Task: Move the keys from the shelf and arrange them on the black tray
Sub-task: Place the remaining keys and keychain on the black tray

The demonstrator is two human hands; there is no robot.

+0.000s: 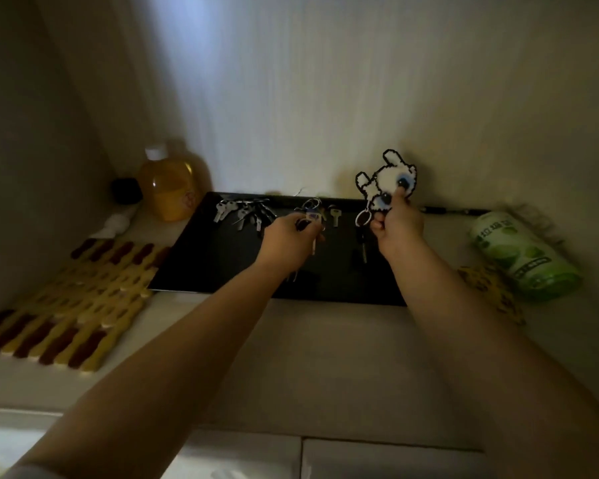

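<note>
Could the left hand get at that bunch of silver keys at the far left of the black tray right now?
Probably yes. The bunch of silver keys lies in the open on the black tray, just left of the left hand, with nothing between them. But that hand already grips another key set, so it would likely have to set that down first.

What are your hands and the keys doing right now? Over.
Left hand shut on a key bunch over the black tray. Right hand pinching a white bead animal keychain, lifted. Loose key bunch, single key already on tray. Nothing blocking.

shelf (325, 357) pale | on it: black tray (222, 271), woven mat (83, 305), yellow bottle (170, 188), green roll (523, 254)
</note>
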